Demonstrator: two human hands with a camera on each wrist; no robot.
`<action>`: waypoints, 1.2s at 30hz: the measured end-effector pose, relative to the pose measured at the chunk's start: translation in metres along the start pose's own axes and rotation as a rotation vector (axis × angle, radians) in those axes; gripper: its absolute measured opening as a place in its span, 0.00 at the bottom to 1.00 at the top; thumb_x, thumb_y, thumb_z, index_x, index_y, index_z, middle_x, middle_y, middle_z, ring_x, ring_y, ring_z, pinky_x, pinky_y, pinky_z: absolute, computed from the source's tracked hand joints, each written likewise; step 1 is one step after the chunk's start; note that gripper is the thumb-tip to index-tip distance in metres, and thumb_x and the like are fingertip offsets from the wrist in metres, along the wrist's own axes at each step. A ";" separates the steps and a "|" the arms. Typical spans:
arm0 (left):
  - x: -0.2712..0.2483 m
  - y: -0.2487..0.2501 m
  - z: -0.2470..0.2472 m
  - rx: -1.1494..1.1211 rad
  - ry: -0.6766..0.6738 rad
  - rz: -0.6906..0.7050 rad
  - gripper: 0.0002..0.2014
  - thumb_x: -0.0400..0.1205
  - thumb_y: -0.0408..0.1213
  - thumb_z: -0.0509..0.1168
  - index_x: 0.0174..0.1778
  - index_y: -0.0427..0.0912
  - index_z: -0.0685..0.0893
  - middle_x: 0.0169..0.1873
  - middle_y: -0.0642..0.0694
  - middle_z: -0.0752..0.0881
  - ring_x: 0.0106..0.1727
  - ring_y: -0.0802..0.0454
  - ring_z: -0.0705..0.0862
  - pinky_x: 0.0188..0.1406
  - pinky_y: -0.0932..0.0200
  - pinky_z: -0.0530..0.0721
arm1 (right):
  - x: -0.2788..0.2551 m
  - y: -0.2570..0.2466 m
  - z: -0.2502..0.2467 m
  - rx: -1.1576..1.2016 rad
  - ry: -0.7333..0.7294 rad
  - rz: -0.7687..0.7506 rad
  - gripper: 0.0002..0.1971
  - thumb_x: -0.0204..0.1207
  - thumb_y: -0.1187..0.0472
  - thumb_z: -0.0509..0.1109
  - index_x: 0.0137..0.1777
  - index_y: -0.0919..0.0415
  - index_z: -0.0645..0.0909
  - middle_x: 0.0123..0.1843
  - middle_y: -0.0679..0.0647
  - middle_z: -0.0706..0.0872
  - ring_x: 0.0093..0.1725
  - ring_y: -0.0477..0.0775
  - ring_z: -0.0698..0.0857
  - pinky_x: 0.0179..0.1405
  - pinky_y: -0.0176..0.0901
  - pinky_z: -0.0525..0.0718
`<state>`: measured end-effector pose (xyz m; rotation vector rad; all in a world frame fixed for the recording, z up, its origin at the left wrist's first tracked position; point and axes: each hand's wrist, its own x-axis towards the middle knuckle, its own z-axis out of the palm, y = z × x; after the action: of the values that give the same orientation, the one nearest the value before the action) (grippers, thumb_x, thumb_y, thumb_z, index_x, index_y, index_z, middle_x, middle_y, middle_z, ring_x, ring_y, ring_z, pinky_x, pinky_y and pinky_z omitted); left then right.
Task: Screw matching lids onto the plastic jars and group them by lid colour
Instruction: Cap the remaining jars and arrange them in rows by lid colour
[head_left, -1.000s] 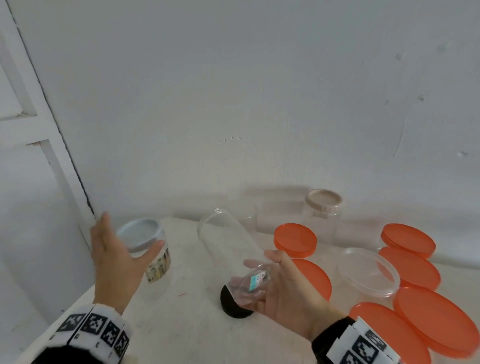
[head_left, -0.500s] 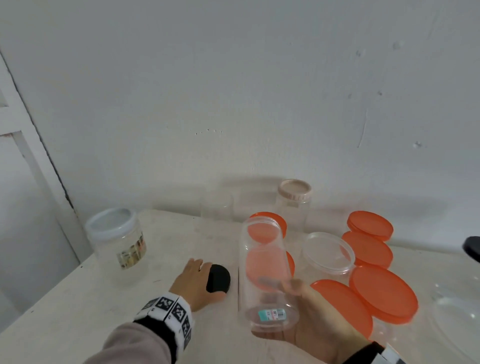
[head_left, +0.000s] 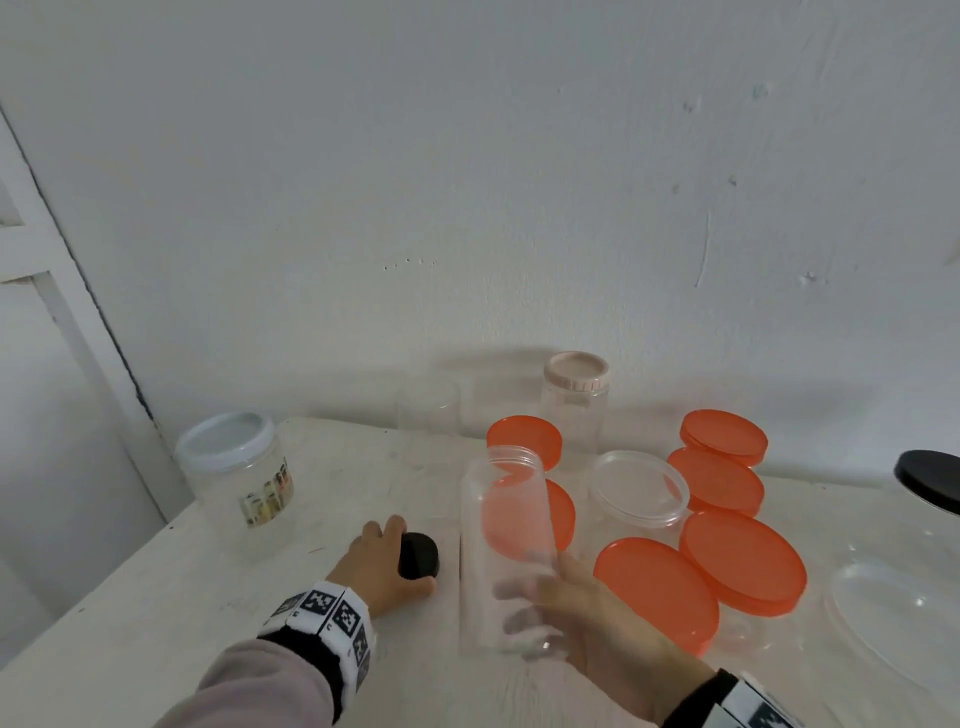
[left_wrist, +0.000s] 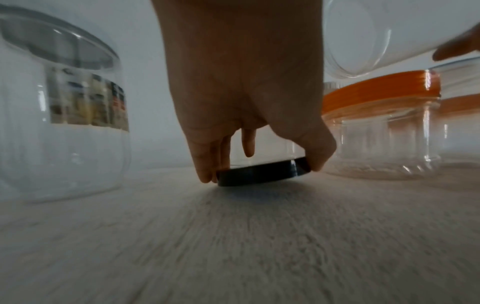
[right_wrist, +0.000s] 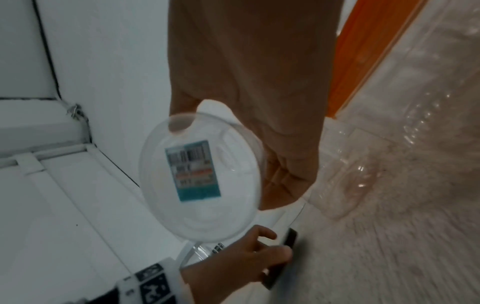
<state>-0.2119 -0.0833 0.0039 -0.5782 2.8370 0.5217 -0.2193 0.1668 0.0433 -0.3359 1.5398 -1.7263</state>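
Note:
A small black lid (head_left: 418, 555) (left_wrist: 263, 173) lies flat on the white table (head_left: 156, 597). My left hand (head_left: 382, 561) (left_wrist: 259, 166) pinches its rim between thumb and fingers. My right hand (head_left: 592, 618) (right_wrist: 270, 170) grips the lower part of a tall clear lidless jar (head_left: 506, 545) and holds it about upright, just above the table, right of the black lid. A teal barcode sticker on the jar's base (right_wrist: 193, 170) shows in the right wrist view.
A labelled jar with a pale blue lid (head_left: 234, 467) stands at the left. Several orange-lidded jars (head_left: 743, 561) crowd the right, with an open clear jar (head_left: 639, 488), a beige-lidded jar (head_left: 575, 395) by the wall, and a black-lidded jar (head_left: 930, 480) at the far right.
My left hand left the blue-lidded jar and came down on the black lid, closing round it. The right hand swung the tilted clear jar upright.

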 end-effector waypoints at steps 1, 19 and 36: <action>-0.003 -0.004 -0.004 -0.056 0.020 -0.004 0.36 0.77 0.57 0.67 0.76 0.47 0.61 0.68 0.42 0.70 0.68 0.44 0.75 0.68 0.51 0.76 | 0.001 0.002 0.000 -0.082 -0.010 -0.017 0.43 0.54 0.53 0.83 0.72 0.52 0.71 0.65 0.62 0.80 0.51 0.54 0.85 0.45 0.47 0.83; -0.082 0.051 -0.051 -0.753 0.262 0.410 0.28 0.61 0.70 0.65 0.55 0.66 0.76 0.52 0.68 0.82 0.51 0.75 0.81 0.45 0.70 0.80 | 0.011 0.039 -0.001 -0.701 0.062 -0.180 0.62 0.55 0.59 0.87 0.77 0.30 0.44 0.67 0.26 0.66 0.74 0.41 0.63 0.78 0.42 0.61; -0.098 0.075 -0.036 -0.324 0.131 0.572 0.41 0.69 0.61 0.74 0.77 0.58 0.67 0.68 0.65 0.68 0.67 0.67 0.70 0.55 0.78 0.69 | -0.009 0.014 0.001 -0.497 0.089 -0.308 0.38 0.67 0.56 0.83 0.68 0.32 0.63 0.67 0.33 0.77 0.60 0.22 0.75 0.52 0.17 0.74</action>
<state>-0.1587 0.0014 0.0850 0.1864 3.0450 1.0850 -0.2076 0.1733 0.0332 -0.7905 2.0651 -1.5739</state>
